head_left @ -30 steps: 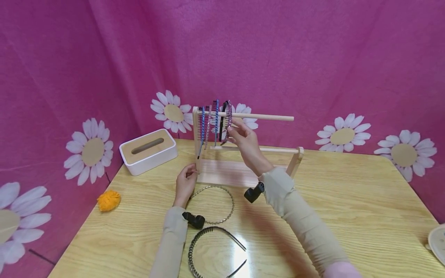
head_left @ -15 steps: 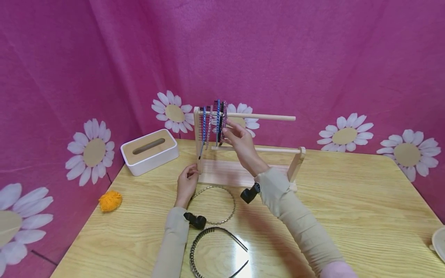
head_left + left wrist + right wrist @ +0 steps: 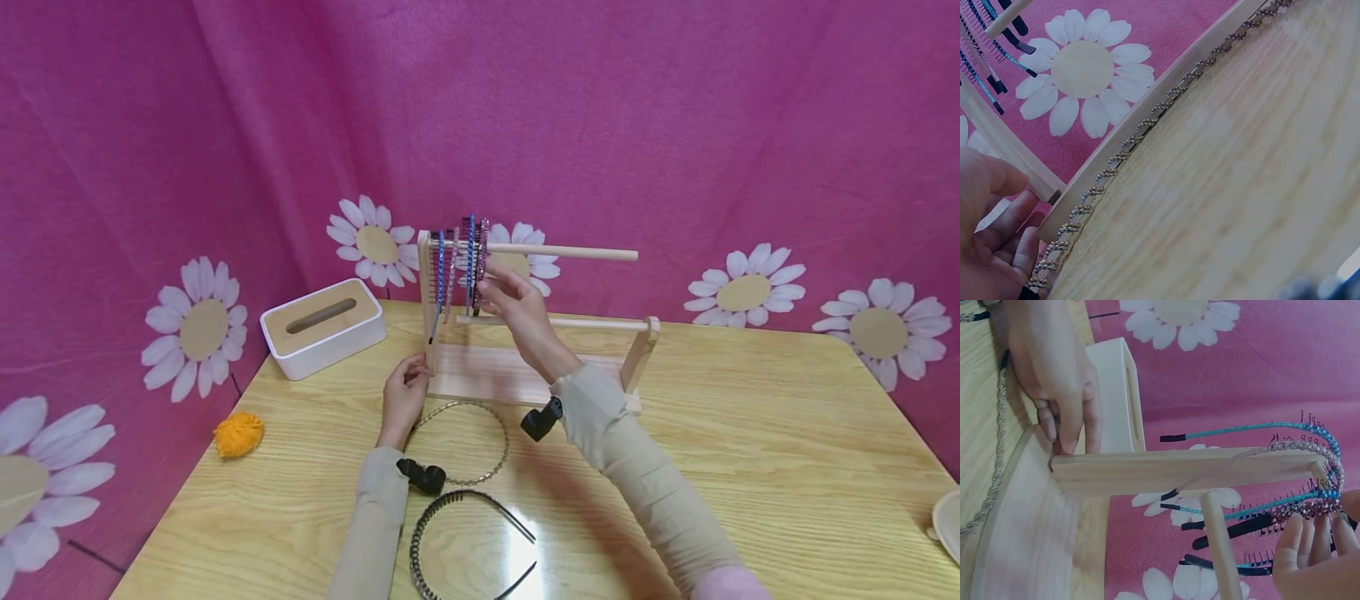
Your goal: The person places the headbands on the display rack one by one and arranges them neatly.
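My right hand holds the side of a sparkly dark-pink headband hanging on the upper rod of a wooden rack. In the right wrist view, its fingertips lie against the pink sequins. A black headband is mostly hidden behind it. Farther left on the rod hang a blue headband, a light pink beaded one and another blue one. Low at the rack's left end, my left hand grips the corner of the base, thumb and fingers bent around the foot of the upright.
A gold beaded headband lies just before the base, and a black toothed headband lies nearer. A white tissue box with a wooden lid stands left, beyond an orange yarn bundle. A pale round object sits at the right edge.
My right hand has slid the sparkly pink and black headbands leftward along the rod, up close to the blue one. Over the last half second little moves. The left hand stays at the rack's corner.
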Tool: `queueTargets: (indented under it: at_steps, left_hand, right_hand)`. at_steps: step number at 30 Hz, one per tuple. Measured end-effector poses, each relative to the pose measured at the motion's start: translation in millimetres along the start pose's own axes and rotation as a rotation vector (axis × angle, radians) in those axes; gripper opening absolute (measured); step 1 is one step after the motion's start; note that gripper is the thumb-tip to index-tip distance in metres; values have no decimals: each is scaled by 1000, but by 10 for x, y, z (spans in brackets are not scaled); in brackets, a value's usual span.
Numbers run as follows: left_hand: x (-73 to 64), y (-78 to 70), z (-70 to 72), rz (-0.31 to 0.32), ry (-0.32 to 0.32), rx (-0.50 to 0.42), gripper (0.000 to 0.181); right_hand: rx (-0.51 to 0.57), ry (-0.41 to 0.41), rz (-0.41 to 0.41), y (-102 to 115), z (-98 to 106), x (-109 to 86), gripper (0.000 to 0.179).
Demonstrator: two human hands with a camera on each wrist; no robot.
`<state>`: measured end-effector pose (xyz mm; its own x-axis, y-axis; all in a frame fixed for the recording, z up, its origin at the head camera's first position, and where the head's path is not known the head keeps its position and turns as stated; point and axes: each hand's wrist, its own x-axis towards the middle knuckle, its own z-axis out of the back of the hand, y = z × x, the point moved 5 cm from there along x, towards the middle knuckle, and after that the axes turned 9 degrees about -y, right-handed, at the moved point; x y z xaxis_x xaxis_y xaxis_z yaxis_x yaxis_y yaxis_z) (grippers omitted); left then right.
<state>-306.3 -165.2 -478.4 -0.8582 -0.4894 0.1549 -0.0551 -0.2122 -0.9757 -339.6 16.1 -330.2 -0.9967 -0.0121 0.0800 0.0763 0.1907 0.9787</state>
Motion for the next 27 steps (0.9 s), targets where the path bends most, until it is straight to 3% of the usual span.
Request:
queueTargets:
  at_steps: [8, 16, 22, 27]
  left_hand:
    - [-16, -10, -1, 9, 2, 8, 31]
    - [-13, 3, -11, 4, 4, 2, 31]
    - [2, 19, -1, 9, 3, 10, 31]
    - [7, 13, 3, 12, 8, 7, 32]
  right_hand:
    - [-56, 33, -28, -135, 183, -131, 44]
    - [-4, 111, -115, -318, 429, -398, 48]
    - [-125, 229, -141, -526, 560, -605, 48]
    - [-230, 384, -166, -747, 503, -917, 47]
